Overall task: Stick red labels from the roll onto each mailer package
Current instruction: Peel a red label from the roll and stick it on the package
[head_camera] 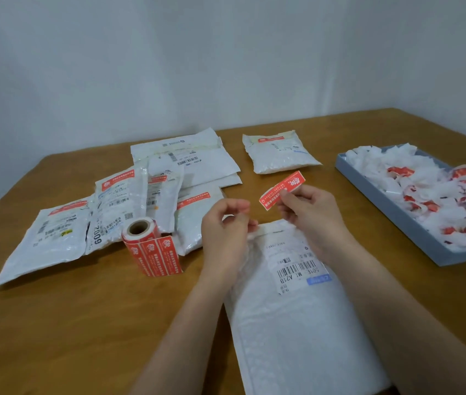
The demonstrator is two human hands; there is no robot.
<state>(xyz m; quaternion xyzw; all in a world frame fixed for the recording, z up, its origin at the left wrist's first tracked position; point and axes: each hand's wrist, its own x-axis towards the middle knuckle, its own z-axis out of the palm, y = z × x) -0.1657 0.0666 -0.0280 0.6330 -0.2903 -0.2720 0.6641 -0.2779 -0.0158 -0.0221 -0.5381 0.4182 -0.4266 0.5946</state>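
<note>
Red label [281,190] pinched in right hand [308,212], held above bubble mailer [297,309]. Left hand [223,226] fingers curled, pinching white backing strip at mailer's top edge. Label roll [147,246] left of mailer, grey tray [397,220] right.

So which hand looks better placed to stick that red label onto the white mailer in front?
The right hand: it already pinches the peeled red paper label above the white padded mailer.

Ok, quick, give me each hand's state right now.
Left hand: fingers curled, pinching a thin whitish strip, probably backing paper.
Right hand: pinching a peeled red label above the white mailer.
</note>
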